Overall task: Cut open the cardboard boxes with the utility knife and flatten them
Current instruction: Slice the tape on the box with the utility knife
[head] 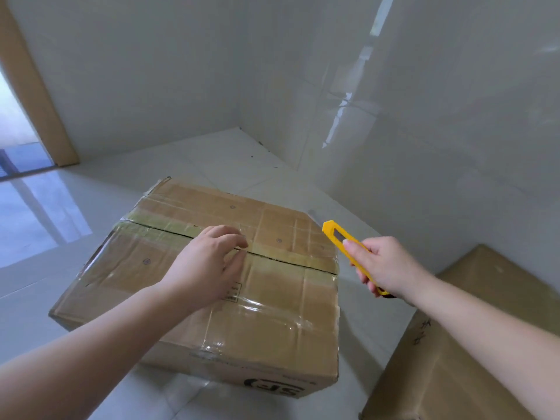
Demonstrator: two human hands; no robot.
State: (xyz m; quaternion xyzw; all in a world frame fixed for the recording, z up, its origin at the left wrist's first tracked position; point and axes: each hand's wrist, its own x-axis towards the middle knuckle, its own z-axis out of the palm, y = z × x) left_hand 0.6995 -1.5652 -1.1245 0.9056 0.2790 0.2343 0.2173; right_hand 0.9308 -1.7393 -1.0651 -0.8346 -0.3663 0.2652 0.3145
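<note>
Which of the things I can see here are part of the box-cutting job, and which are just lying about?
Part of the job:
- taped cardboard box, its centre seam showing a dark slit
- yellow utility knife, in the grip of the right hand
- left hand, fingers at the seam
- second cardboard box, at the right

Just there:
- tiled floor
- glossy wall
- doorway frame

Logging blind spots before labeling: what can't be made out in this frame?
- Utility knife blade: head view, not visible.
- Taped box seam under the left hand: covered.
- Second box: cut off by the right and bottom edges.
- Handwriting on it: too small.
- Knife rear: hidden by the right hand.
</note>
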